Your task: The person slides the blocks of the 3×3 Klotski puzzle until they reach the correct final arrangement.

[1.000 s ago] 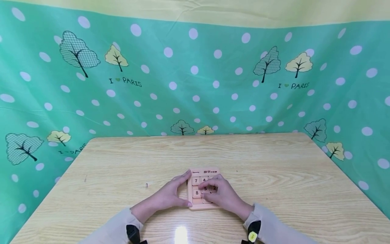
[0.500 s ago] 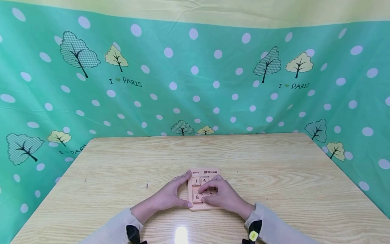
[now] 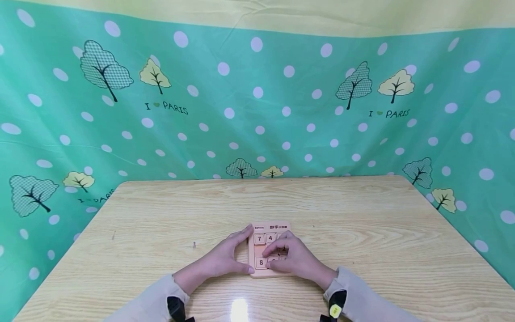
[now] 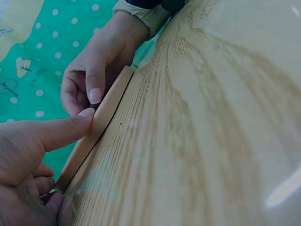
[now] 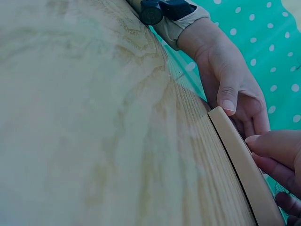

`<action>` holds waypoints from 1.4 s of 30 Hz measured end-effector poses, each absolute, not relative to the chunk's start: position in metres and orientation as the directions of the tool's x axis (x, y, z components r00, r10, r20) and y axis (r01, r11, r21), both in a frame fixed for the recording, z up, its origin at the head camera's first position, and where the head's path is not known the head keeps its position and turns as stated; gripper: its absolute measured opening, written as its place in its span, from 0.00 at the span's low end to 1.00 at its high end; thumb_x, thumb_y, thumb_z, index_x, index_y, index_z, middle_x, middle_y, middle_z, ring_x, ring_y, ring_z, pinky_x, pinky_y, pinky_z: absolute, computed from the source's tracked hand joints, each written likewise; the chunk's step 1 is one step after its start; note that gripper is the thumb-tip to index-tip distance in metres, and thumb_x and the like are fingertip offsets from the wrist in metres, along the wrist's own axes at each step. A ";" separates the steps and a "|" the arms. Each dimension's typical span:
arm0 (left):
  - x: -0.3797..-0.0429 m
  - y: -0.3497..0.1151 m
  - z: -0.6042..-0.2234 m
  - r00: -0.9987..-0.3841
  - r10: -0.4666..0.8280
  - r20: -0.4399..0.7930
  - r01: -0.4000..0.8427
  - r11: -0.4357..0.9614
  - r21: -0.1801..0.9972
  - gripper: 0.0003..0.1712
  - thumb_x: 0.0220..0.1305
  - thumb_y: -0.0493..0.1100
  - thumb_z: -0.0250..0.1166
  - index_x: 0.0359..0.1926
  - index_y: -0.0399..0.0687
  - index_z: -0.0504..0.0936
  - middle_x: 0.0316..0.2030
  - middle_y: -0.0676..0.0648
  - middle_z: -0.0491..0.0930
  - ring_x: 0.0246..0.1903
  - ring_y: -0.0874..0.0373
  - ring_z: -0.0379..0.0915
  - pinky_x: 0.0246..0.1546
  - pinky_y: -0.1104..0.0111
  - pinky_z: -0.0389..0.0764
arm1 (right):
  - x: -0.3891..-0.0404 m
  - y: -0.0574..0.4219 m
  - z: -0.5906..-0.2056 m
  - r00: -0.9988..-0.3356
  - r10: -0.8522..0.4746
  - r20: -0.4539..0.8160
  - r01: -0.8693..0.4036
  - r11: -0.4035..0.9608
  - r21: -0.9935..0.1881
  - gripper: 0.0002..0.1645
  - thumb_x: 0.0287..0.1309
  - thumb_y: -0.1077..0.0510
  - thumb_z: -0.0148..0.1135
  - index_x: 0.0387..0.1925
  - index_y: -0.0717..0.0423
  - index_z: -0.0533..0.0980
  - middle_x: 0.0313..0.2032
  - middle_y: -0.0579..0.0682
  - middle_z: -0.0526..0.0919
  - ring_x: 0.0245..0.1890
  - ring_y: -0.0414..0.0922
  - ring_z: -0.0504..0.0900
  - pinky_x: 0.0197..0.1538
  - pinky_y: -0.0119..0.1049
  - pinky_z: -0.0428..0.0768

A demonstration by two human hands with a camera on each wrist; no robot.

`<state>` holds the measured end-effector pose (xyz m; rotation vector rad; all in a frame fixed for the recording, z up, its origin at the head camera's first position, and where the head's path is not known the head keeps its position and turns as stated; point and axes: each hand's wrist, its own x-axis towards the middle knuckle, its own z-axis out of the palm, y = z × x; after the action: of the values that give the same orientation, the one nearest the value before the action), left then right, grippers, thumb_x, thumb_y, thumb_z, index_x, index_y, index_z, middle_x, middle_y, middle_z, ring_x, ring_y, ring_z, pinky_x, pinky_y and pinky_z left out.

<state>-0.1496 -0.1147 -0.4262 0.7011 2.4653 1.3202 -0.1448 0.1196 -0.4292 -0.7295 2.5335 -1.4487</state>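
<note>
A pink sliding number puzzle (image 3: 254,241) lies flat on the table in the head view. My left hand (image 3: 219,258) holds its left side, forefinger at the far corner and thumb at the near corner. In its near left cell sits the 8 tile (image 3: 260,262), below a bare cell. My right hand (image 3: 295,256) reaches over the board's right side, bent forefinger and thumb close to the 8 tile, hiding several tiles. Both wrist views show the puzzle's near edge (image 4: 101,117), with my left thumb (image 4: 66,129) against it.
The wood-grain table (image 3: 181,201) extends around the puzzle. Behind and beside it hangs a green dotted curtain (image 3: 209,112). A small dark mark (image 3: 194,244) shows on the tabletop to the left.
The 8 tile has slid toward the near edge, leaving a bare cell above it. The right forefinger has moved slightly the same way. My left hand stays in place.
</note>
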 end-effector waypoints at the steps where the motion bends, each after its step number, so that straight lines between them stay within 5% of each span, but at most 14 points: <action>1: -0.150 -0.115 -0.426 -0.851 0.526 0.001 0.293 0.473 0.831 0.60 0.42 0.49 0.76 0.72 0.41 0.53 0.72 0.43 0.49 0.70 0.43 0.43 0.69 0.46 0.44 | -0.145 0.119 -0.429 -0.874 -0.470 0.122 -0.343 0.421 -0.840 0.14 0.40 0.59 0.75 0.34 0.46 0.84 0.34 0.46 0.72 0.38 0.42 0.67 0.42 0.30 0.72; 20: -0.150 -0.114 -0.425 -0.853 0.521 -0.021 0.275 0.484 0.831 0.59 0.42 0.49 0.76 0.72 0.44 0.52 0.73 0.45 0.48 0.71 0.43 0.42 0.69 0.46 0.43 | -0.150 0.115 -0.426 -0.914 -0.366 0.176 -0.342 0.460 -0.819 0.13 0.50 0.56 0.69 0.40 0.47 0.83 0.38 0.42 0.80 0.41 0.43 0.68 0.45 0.35 0.69; 42: -0.150 -0.115 -0.426 -0.849 0.528 -0.027 0.267 0.472 0.841 0.59 0.43 0.49 0.76 0.72 0.43 0.52 0.73 0.45 0.48 0.71 0.44 0.42 0.69 0.47 0.43 | -0.171 0.107 -0.425 -0.935 -0.309 0.174 -0.320 0.526 -0.788 0.17 0.46 0.61 0.70 0.43 0.52 0.82 0.41 0.43 0.82 0.42 0.42 0.68 0.46 0.38 0.68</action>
<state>-0.1505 -0.1149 -0.4257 0.6774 2.4395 1.3187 -0.1705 0.1075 -0.4246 -0.5685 2.7547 -1.4270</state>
